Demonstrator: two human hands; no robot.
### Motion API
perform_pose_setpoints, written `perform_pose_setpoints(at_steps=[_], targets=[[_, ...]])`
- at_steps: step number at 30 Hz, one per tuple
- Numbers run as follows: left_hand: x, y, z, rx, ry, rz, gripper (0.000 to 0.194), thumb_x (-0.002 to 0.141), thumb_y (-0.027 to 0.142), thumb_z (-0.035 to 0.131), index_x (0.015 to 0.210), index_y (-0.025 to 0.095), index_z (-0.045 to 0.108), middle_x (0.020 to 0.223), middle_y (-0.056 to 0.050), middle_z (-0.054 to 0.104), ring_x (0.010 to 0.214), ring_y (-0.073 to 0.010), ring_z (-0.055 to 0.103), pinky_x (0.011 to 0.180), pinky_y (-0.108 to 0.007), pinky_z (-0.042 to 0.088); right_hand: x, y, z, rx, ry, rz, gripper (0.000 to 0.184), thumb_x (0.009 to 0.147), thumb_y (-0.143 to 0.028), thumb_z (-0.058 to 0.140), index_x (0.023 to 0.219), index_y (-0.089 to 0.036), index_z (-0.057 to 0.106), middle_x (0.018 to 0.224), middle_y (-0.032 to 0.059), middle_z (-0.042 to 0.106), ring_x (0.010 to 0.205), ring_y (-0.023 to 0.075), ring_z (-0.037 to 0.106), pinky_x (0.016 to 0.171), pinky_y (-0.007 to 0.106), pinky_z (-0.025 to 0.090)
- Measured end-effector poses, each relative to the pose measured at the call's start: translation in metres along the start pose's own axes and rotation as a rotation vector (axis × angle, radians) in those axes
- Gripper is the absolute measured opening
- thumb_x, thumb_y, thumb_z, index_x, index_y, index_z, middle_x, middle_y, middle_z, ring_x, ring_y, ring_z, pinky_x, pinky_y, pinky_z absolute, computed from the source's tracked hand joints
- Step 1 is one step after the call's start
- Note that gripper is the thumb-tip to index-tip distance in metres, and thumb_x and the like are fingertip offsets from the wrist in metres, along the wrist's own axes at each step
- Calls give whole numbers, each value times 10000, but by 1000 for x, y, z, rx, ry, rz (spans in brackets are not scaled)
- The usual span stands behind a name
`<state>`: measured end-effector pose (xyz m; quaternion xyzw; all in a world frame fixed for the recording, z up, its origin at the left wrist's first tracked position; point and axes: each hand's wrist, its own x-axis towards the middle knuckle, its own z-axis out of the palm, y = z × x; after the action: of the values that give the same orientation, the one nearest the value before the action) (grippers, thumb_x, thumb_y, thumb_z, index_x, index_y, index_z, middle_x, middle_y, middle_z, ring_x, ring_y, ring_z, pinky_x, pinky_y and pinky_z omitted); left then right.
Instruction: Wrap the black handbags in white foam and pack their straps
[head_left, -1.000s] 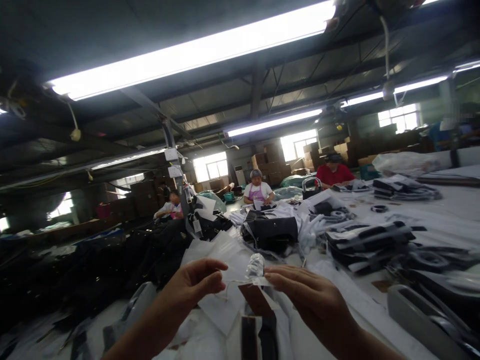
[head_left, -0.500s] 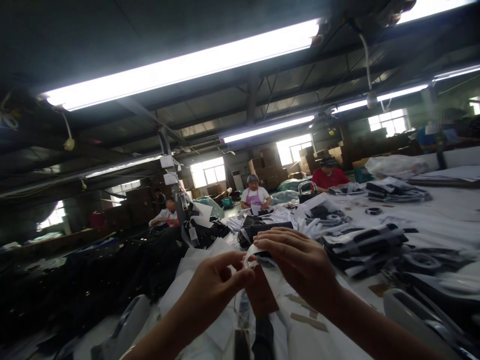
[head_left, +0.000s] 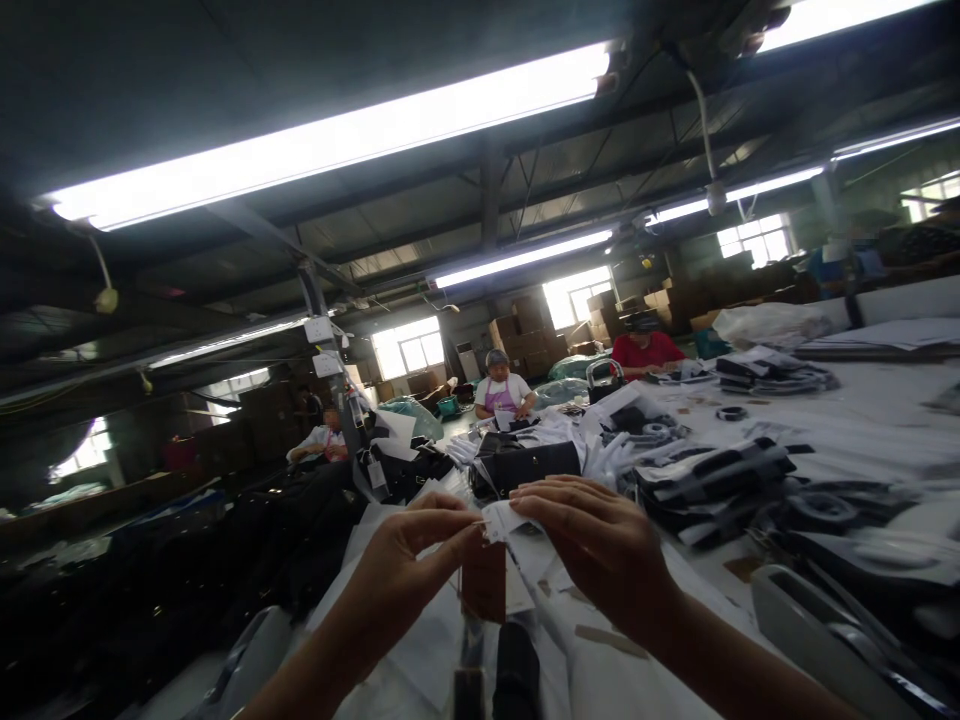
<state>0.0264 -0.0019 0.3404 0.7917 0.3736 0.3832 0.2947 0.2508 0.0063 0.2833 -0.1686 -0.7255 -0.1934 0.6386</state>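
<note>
My left hand (head_left: 427, 550) is closed in a pinch, thumb and forefinger together on a thin white string (head_left: 486, 523). Opposite it, my right hand (head_left: 600, 540) has its fingers stretched side by side over a small white tag (head_left: 498, 522), gripping its right end; the thumb is mostly hidden. A brown card tag (head_left: 484, 582) hangs just below the fingertips, with a paler card edge beside it. Lower down, close to me, is a black strap-like piece (head_left: 516, 668). How the string joins the tags is too small to tell.
A black bag (head_left: 532, 465) lies beyond my hands among white paper. Stacked black-and-white pieces (head_left: 712, 480) lie to the right, a dark heap of bags (head_left: 225, 580) to the left. Co-workers sit farther back, one in a purple apron (head_left: 506, 393), one in a red top (head_left: 646, 352).
My left hand has drawn slightly left, away from the right hand. The white tag, curled before, now lies flatter between them. The brown tag hangs straighter, and the view has shifted a little.
</note>
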Motion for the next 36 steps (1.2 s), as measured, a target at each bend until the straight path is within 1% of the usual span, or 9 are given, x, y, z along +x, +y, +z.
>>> perform_pose_setpoints(at_steps=[7,16,19,21,23,25,29,32,36], targets=[[-3,16,-3,-76,-33,-88,299,833,495,674,861,220,789,971,-35,576,956,-198,549,853,-302,422,-6,0,0,8,12,57,246,933,-81,614,1110,-228,700,1045,30,781,946,151,733,911,298,553],[-4,8,-8,-261,-125,-80,262,806,450,719,746,195,711,975,-25,625,909,-168,571,793,-252,447,-25,-6,10,196,-65,433,196,949,-166,619,1061,-280,731,973,-13,775,862,122,729,776,205,557],[-1,0,-7,-34,-69,1,233,826,446,706,775,220,739,1002,-32,626,917,-172,606,789,-251,477,-30,-4,12,231,-105,487,176,952,-191,625,1054,-285,733,965,-15,768,865,127,723,785,212,551],[-1,-4,-4,228,28,125,195,862,425,677,848,254,770,1006,-39,653,931,-177,631,826,-262,483,-32,-2,14,200,-113,478,178,953,-185,617,1046,-281,733,952,-8,764,872,140,717,789,234,548],[-1,-5,-1,367,98,225,173,882,403,661,900,277,777,1009,-37,677,945,-177,645,856,-261,480,-34,1,15,142,-100,447,186,949,-169,609,1039,-277,730,950,-4,765,888,152,714,832,265,539],[-2,-2,2,286,71,202,171,878,403,668,895,265,767,1014,-34,689,944,-177,651,844,-253,486,-35,3,15,92,-80,405,198,942,-152,611,1044,-279,724,960,-6,770,907,158,715,913,296,517],[-3,7,7,-93,3,-16,226,853,430,694,839,207,724,916,-30,700,889,-170,640,811,-241,481,-35,4,12,51,-65,342,232,930,-116,611,1059,-278,715,973,-12,777,905,154,721,981,309,484],[-4,10,8,-269,15,-90,234,860,430,681,843,197,698,854,-23,696,878,-173,630,847,-267,472,-39,1,11,69,-71,376,217,937,-130,598,1049,-269,722,969,4,776,898,162,719,907,292,516],[-6,8,9,-337,15,-89,288,872,448,657,732,199,627,802,-15,670,886,-171,613,838,-264,453,-51,-8,14,147,-110,503,178,956,-196,588,1023,-254,743,925,31,769,829,174,716,762,270,544]])
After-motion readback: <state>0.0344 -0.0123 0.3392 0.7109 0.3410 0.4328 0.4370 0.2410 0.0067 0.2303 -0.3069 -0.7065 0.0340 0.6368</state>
